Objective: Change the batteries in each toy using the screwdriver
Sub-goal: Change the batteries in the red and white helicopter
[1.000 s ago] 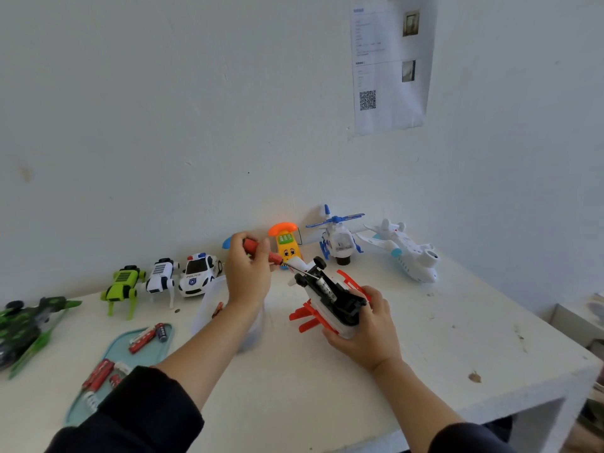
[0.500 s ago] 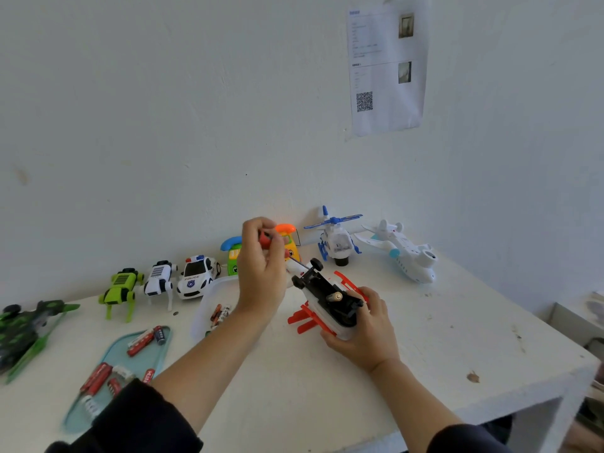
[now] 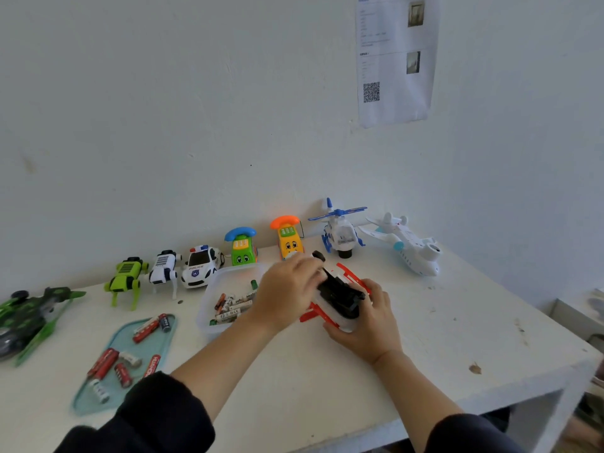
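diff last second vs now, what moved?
The left hand dropped from its raised position down onto the upturned red and white toy; the screwdriver it held earlier is no longer visible. The right hand still holds the toy. The clear tub of batteries and teal tray stayed put.

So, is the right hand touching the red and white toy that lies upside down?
Touching. The head view shows the right hand wrapped around the near end of the red and white toy, its fingers on the toy's side, no gap between them.
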